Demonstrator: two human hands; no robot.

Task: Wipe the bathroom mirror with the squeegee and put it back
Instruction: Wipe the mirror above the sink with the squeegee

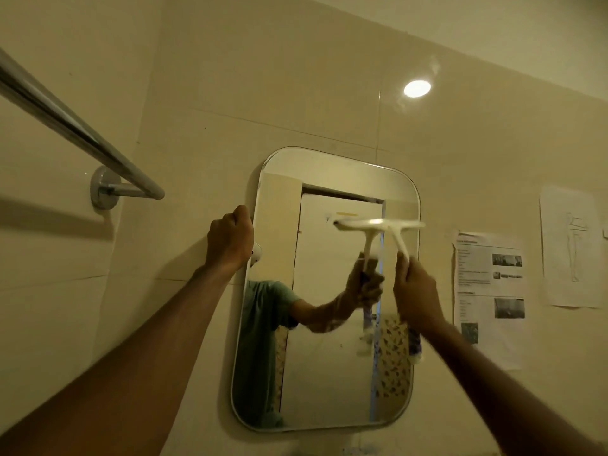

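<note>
On the tiled wall (296, 93) ahead, a tall mirror (332, 161) with rounded corners hangs between a chrome towel rail (75, 126) at the left and two paper sheets at the right.

The right hand (416, 291) is closed tightly around the lower end of the handle of a white squeegee (385, 225). The handle rises up and to the left from the fist. The blade lies roughly level across the upper right part of the glass, and its right tip reaches the mirror's right edge. The blade and handle are blurred, so whether the blade is actually touching the glass cannot be told.

The left hand (230, 238) is raised to the mirror's left edge at about the same height as the blade, with its fingers curled in and gripping that edge. Just below it, a small white round fitting (256, 253) sits beside the frame.

In the glass appear the reflected arm, hand and squeegee, a green sleeve and a pale door.

To the right of the mirror, a printed sheet (488, 297) with text and small photographs is fixed to the wall. Further right hangs a sheet bearing a faint line drawing (572, 248). A bright round glare (417, 88) shows on the tile above the mirror.
</note>
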